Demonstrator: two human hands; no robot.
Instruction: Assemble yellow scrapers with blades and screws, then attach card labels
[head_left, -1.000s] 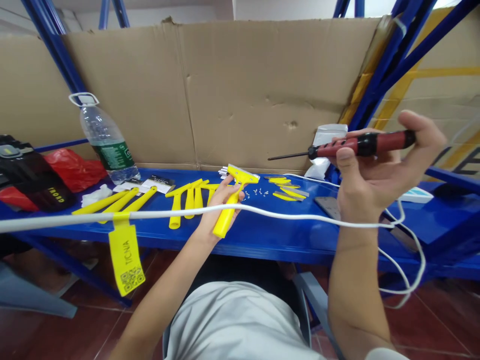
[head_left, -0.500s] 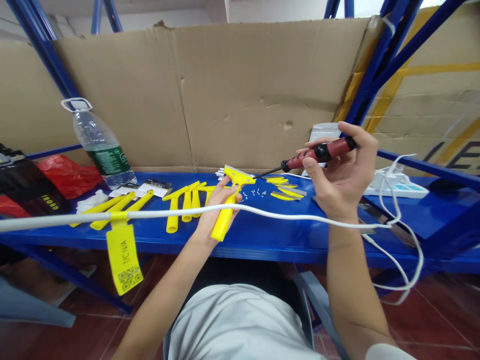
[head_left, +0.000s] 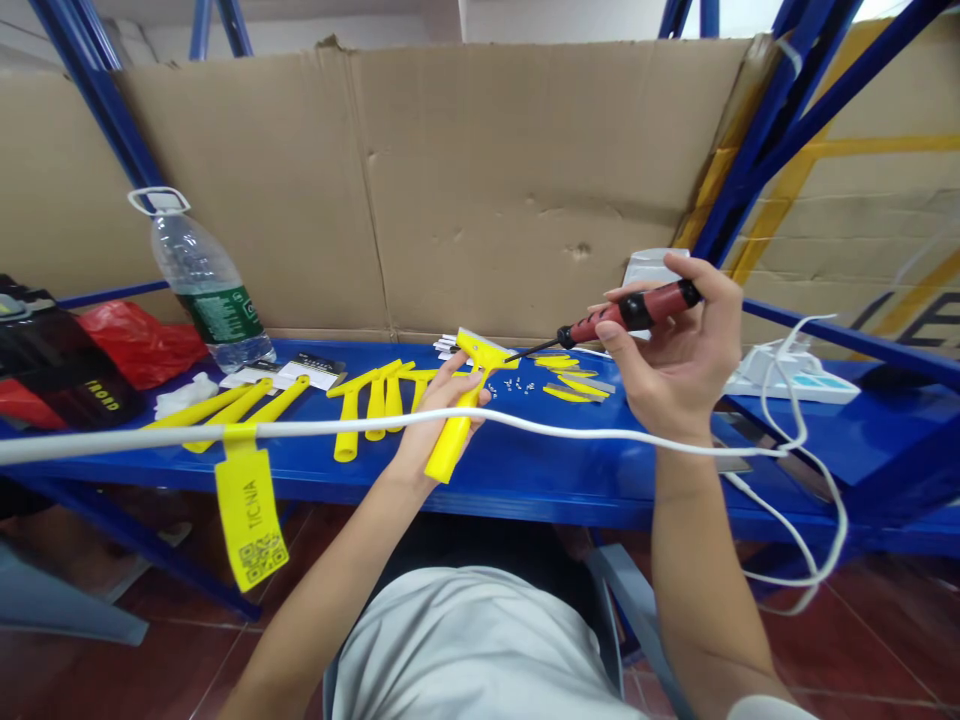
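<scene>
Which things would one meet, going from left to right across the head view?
Dark object with yellow lettering, green-labelled bottle, yellow scraper in the left hand, screwdriver in the right hand, white power strip.

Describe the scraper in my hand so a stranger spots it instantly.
Find the blue table. Over its middle, the left hand holds a yellow scraper. Unlike the yellow handles lying to its left, it's gripped, with a screwdriver pointing at its head.

**Counting From 1 to 3**

I'm holding 1 scraper point(head_left: 454, 440) and 1 screwdriver point(head_left: 630, 314). I'm counting 3 long yellow handles point(head_left: 238, 408) lying leftmost, 1 bottle point(head_left: 212, 290), 1 red bag point(head_left: 142, 338), 1 power strip point(head_left: 817, 388), 1 yellow tag point(head_left: 251, 520).
</scene>
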